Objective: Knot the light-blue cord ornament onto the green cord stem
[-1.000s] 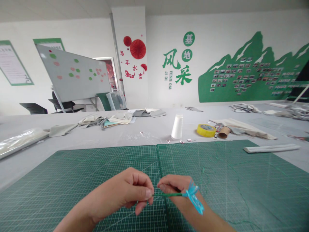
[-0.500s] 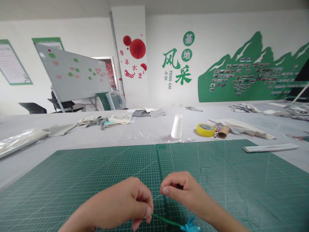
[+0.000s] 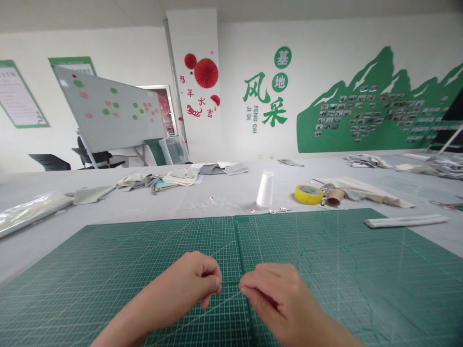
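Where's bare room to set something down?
Near half of left cutting mat, from outer edge to left hand; grey tabletop between white thread cone and yellow tape roll. Crowded right of that roll: cardboard tube, cloth scraps. Green thread crosses the right mat.

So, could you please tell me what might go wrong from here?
The thin green strand between the left grip and the right grip might slip if either pinch loosens. The loose green thread on the cutting mat, beside the right forearm, could snag or tangle.
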A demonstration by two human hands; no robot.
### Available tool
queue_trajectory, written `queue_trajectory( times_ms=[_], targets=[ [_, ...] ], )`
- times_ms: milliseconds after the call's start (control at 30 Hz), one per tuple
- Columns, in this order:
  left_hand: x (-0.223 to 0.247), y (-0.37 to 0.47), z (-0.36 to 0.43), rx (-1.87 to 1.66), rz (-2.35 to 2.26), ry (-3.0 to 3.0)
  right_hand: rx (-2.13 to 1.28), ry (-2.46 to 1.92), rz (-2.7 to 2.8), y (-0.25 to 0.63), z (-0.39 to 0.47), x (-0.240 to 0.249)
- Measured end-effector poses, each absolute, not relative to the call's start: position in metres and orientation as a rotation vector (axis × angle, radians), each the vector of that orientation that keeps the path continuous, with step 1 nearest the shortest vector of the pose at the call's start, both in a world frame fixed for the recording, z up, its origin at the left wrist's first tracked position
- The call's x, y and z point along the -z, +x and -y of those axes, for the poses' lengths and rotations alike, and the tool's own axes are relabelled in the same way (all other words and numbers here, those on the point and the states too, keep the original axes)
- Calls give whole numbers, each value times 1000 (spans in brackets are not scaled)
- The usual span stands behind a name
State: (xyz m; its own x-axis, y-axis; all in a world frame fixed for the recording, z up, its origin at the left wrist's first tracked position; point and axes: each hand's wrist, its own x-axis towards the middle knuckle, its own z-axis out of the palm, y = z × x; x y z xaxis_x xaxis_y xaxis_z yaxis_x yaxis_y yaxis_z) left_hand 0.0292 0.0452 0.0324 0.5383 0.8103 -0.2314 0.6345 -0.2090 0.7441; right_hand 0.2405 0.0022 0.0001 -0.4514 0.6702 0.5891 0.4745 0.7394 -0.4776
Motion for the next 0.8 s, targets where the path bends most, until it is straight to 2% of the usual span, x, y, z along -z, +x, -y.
queue_trajectory(
  times_ms=[167,300,567,800],
  targets=[
    [-34,30,-49,-343,-1216,1931,115,-819,2205,233,1,4],
    [-36,30,-50,-355,-1251,1947,308,-803,2247,228,0,10],
    [-39,30,-53,-443,-1252,1835,434,-875,2251,228,-4,24],
    [-48,31,-48,-440,-1083,1569,159,-1022,2204,230,-7,25]
  ],
)
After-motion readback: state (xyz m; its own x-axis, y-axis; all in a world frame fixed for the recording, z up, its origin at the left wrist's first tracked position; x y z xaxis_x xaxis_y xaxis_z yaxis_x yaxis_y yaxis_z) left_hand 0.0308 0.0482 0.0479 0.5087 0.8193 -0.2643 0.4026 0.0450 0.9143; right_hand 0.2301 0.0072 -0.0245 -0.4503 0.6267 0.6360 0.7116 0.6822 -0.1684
